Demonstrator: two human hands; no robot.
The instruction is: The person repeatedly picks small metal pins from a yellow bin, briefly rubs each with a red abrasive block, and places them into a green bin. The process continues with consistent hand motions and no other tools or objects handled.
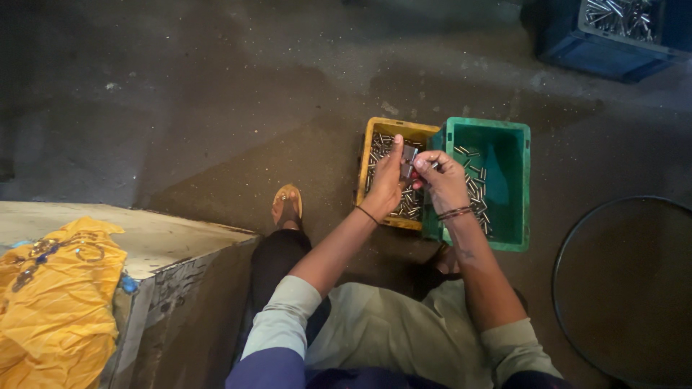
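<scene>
**Dim concrete floor, stone block at the left**

A dark, stained concrete floor (216, 86) is seen, dimly lit. 1 pale stone block (166, 245) is set at the left, draped with yellow cloth (58, 302). 1 blue crate (613, 36) is placed at the upper right.

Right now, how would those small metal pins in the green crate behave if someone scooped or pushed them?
The metal pins look like short, smooth cylinders, so they would probably roll and scatter when pushed. They seem rigid and shiny, likely slippery between fingers. Loose on the floor of the green crate, a handful would likely feel heavy for its size; the right hand appears to pinch just one.
</scene>
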